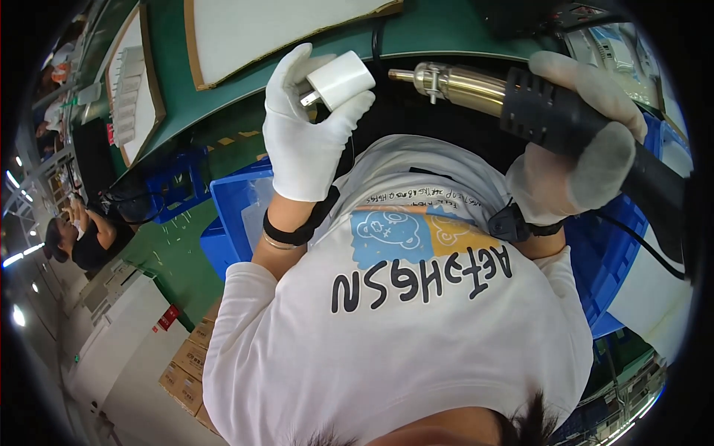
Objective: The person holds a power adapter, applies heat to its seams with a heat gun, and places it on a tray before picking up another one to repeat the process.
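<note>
My left hand (305, 141), in a white glove, grips a white power adapter (343, 80) between thumb and fingers. The adapter is tilted, its metal prongs (311, 98) facing the palm side. In my right hand (573, 160), also gloved, is a hot air gun (539, 111) with a black body and a metal barrel. Its narrow nozzle (401, 75) points left toward the adapter, with a small gap between them. A dark cable (632, 234) is near the gun's handle.
A green workbench (175, 89) carries white boards (253, 37) with brown edges. Blue crates (238, 215) stand on both sides of me. Cardboard boxes (186, 364) are stacked at the lower left. Another person (82, 238) is farther off at the left.
</note>
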Available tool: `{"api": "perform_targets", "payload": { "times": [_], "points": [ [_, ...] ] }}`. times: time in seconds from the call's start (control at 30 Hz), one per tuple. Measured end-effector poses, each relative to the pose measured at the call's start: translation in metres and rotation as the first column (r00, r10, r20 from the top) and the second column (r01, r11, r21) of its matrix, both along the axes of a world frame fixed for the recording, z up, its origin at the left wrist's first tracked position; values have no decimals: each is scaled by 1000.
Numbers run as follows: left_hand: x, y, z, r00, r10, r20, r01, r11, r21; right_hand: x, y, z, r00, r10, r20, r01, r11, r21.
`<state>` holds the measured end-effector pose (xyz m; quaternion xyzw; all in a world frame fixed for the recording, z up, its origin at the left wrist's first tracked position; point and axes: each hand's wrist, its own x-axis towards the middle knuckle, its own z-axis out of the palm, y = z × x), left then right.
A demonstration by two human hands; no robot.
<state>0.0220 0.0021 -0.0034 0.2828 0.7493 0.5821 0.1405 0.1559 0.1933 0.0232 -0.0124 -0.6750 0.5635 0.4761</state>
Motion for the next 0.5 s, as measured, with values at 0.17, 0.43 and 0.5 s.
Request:
{"api": "perform_targets", "payload": {
  "times": [0.17,0.43,0.5],
  "points": [
    [2,-2,-1,999,25,-28,-25,1000,-8,-17,-21,-8,989,104,-109,-108,994,-27],
    [-3,-9,-2,1000,-12,14,11,997,81,-23,-35,2,988,148,-32,-150,986,-74],
    [-6,-12,-2,998,-49,-35,49,998,25,-23,-31,1,983,171,-68,-171,985,-3]
  ]
}}
